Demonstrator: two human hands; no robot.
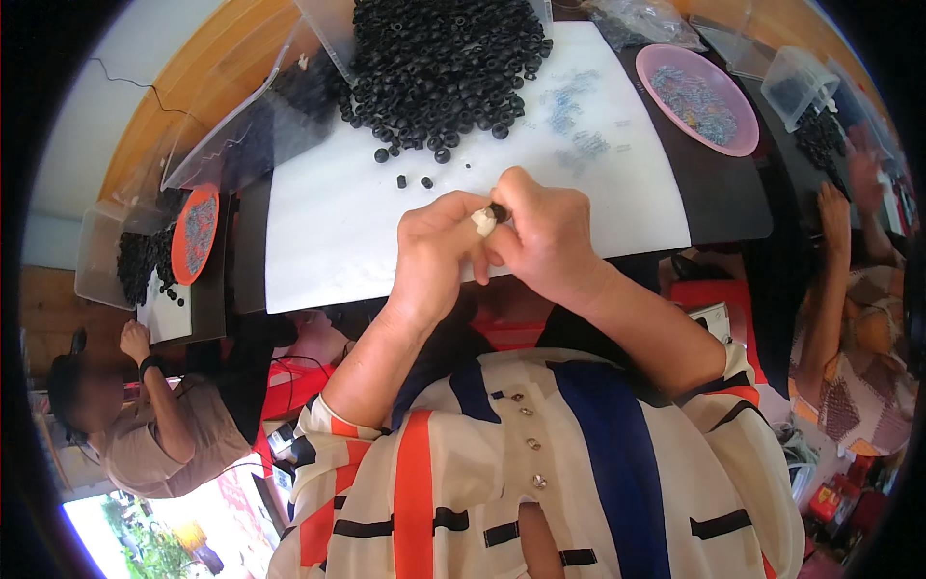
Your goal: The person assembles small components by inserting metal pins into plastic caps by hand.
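My left hand (434, 253) and my right hand (542, 232) meet over the near edge of a white sheet (328, 222). The right fingers pinch a small black rubber ring (498, 209). The left thumb, wrapped in white tape, presses against it. A big heap of black rubber rings (439, 63) lies at the far side of the sheet, with a few loose ones (415, 169) strayed toward my hands. Small metal pieces (579, 121) are scattered on the sheet to the right of the heap.
A pink bowl (738, 140) of small metal parts sits at the right. An orange dish (196, 234) and clear plastic bins (101, 256) stand at the left. One person works at the left (159, 415), another at the right (839, 289).
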